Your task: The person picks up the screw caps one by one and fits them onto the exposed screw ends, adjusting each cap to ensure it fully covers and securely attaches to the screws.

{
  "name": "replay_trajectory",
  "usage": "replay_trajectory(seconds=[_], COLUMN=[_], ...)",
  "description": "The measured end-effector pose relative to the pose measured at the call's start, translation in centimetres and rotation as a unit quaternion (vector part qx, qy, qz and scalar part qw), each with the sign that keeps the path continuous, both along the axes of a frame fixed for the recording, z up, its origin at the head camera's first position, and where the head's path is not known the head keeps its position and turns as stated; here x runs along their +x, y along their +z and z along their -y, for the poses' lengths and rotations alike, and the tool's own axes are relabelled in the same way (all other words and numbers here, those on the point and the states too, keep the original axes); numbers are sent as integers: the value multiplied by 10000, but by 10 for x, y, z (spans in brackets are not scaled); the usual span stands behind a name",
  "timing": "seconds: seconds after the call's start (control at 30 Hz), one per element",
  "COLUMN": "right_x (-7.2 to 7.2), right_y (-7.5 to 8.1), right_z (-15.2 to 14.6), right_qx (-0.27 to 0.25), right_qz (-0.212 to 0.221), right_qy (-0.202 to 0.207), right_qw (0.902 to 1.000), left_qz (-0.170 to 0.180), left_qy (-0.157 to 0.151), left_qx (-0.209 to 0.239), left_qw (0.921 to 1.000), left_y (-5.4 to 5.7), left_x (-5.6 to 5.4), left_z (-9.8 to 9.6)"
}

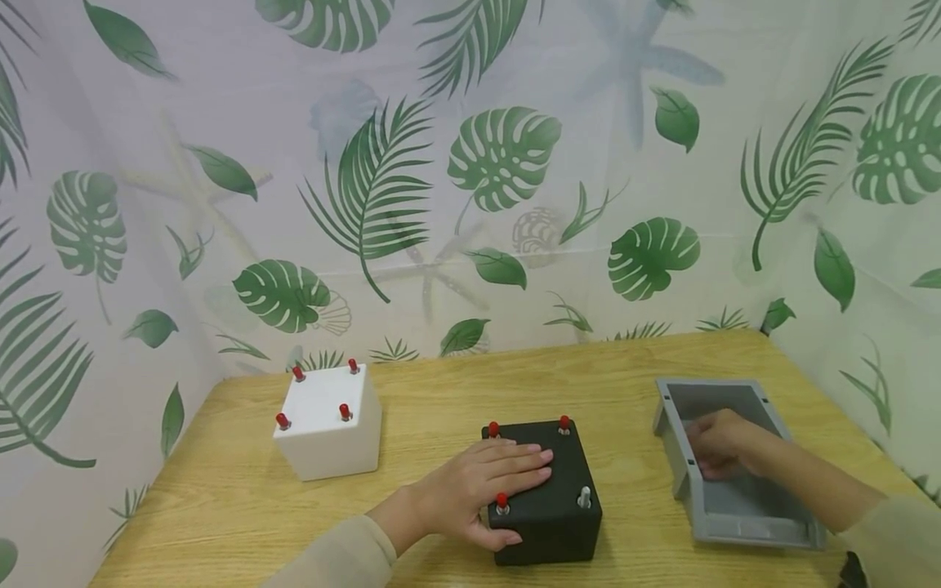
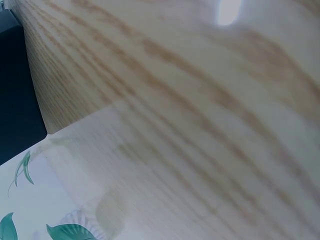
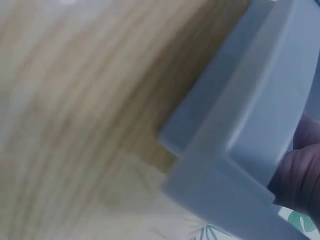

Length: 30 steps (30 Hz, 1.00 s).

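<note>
My left hand (image 1: 478, 490) rests on a black box (image 1: 547, 539), its fingers lying straight across the top and the thumb against the near side. Red caps cover three of the box's corner posts, among them the front-left red cap (image 1: 502, 500). At the front-right corner stands a bare metal post (image 1: 584, 497). Only a dark side of the box (image 2: 17, 95) shows in the left wrist view. Inside a grey bin (image 1: 760, 529) is my right hand (image 1: 728, 447), fingers bent downward; whatever its fingertips may hold is hidden. The right wrist view shows the bin's edge (image 3: 235, 115) beside the fingers (image 3: 300, 175).
A white box (image 1: 334, 449) with a red-capped post at each corner stands at the back left of the wooden table (image 1: 434, 392). Behind the table hangs a leaf-patterned cloth (image 1: 412, 245), which also runs along both sides.
</note>
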State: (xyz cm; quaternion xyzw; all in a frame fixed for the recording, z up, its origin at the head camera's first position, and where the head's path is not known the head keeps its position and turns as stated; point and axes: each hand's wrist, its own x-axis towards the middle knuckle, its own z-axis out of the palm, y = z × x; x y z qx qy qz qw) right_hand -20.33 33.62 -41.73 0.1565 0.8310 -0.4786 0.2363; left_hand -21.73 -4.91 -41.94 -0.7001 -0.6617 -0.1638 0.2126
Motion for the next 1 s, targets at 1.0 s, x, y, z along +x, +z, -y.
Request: replay_trajectory(seconds=[1.0], right_x=[8], right_y=[15], right_z=[-16], right_qx=[-1673], right_qz=[150], right_qy=[-467], right_qw=[9847], left_qz=[-81], left_qy=[-15], left_qx=[29], left_qw=[10000], left_y=[2], left_x=[1], left_z=[0])
